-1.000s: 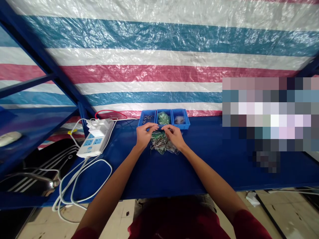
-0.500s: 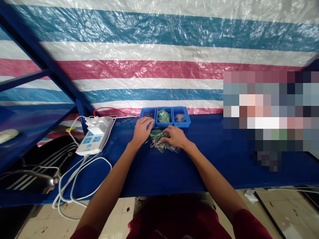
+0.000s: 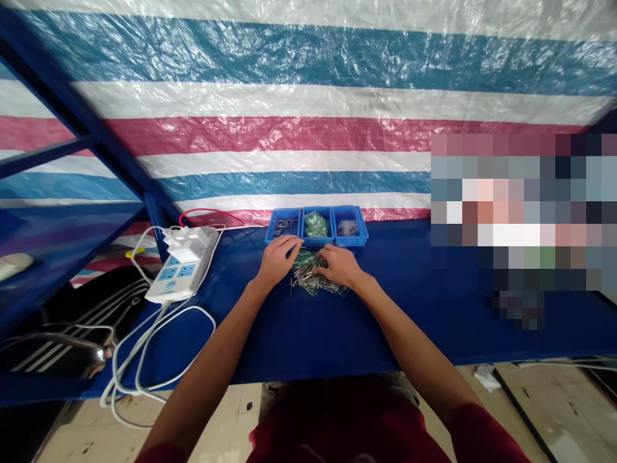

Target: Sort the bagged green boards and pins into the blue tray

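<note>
A pile of small metal pieces lies on green and clear plastic bags on the blue table. My left hand is at the pile's upper left, in front of the left bin; its fingers are closed together and whatever they hold is too small to make out. Over the right part of the pile, my right hand has its fingers bent in a pinch at the metal pieces. Behind are three blue bins: the left one has metal pieces, the middle one a green bag, the right one a clear bag.
A white power strip with plugs and looped white cables lies to the left. A blue metal frame rises at the left, before a striped sheet. The right side is blurred out over the blue table.
My left hand has moved slightly down and toward the pile, uncovering more of the left bin. My right hand has hardly moved.
</note>
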The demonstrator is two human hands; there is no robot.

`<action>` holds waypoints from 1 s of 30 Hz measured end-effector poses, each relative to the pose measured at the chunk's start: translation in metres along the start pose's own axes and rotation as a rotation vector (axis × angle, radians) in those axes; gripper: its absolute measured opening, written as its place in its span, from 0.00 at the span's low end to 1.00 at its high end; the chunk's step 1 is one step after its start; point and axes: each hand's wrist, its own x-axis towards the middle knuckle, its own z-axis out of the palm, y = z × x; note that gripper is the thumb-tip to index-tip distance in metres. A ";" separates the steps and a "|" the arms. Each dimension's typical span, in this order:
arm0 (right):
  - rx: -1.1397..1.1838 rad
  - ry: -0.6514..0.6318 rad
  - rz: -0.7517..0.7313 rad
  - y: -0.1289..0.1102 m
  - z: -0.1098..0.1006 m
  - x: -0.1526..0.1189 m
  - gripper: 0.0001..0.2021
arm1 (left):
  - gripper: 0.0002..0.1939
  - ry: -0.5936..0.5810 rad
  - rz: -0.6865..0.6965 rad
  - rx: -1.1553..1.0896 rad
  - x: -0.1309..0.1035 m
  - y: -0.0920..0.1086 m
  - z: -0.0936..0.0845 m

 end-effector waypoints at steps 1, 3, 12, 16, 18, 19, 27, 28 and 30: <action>-0.006 -0.005 0.001 0.000 0.000 0.000 0.17 | 0.13 -0.001 0.001 0.003 0.000 0.000 0.000; -0.016 -0.013 0.000 -0.001 -0.001 0.000 0.17 | 0.13 -0.003 0.011 0.012 0.000 0.000 0.000; -0.027 -0.014 -0.027 0.000 0.000 0.001 0.12 | 0.13 -0.008 0.027 0.001 -0.001 0.002 0.001; -0.039 -0.021 -0.038 -0.001 -0.001 0.001 0.12 | 0.12 -0.010 0.035 0.002 -0.001 0.004 0.001; -0.053 -0.028 -0.040 -0.002 -0.001 0.001 0.12 | 0.12 -0.012 0.040 0.004 -0.001 0.004 0.001; -0.059 -0.031 -0.042 -0.002 -0.001 0.000 0.11 | 0.12 -0.013 0.042 0.005 -0.001 0.004 0.001; -0.056 -0.046 -0.041 -0.004 -0.001 0.001 0.10 | 0.12 -0.013 0.051 0.004 -0.002 0.004 0.001; -0.052 -0.046 -0.039 -0.004 -0.001 0.001 0.10 | 0.12 -0.013 0.053 0.002 -0.001 0.004 0.001; -0.048 -0.044 -0.036 -0.004 0.000 0.001 0.09 | 0.12 -0.014 0.058 -0.001 -0.001 0.004 0.001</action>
